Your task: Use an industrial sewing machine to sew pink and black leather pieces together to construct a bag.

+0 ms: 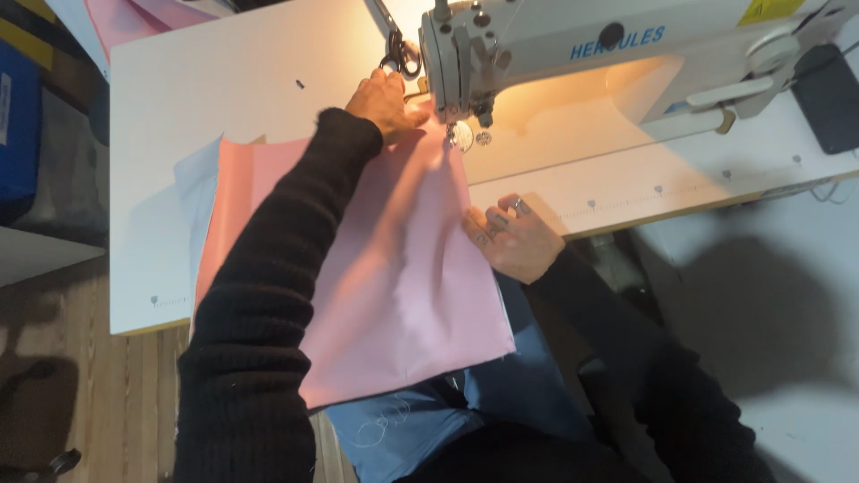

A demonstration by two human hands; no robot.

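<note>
The pink fabric [394, 268] lies flat on the white tabletop [224, 80], its far edge under the needle end of the sewing machine [573, 54] and its near edge hanging off the tabletop over the person's lap; a pale blue layer [192, 179] shows at its left side, away from the machine. The left hand [386, 103] rests on the fabric's far corner, just left of the machine's needle, fingers released and pressed flat on the cloth; the right hand [512, 237] lies at the fabric's right edge, nearer the person than the machine, fingers bent and pressing the cloth's border against the tabletop's front edge, rings on them. A pair of scissors [398, 49] lies just behind the left hand, beside the machine's head; more pink cloth [143, 18] sits at the far left corner, well away from the machine.
</note>
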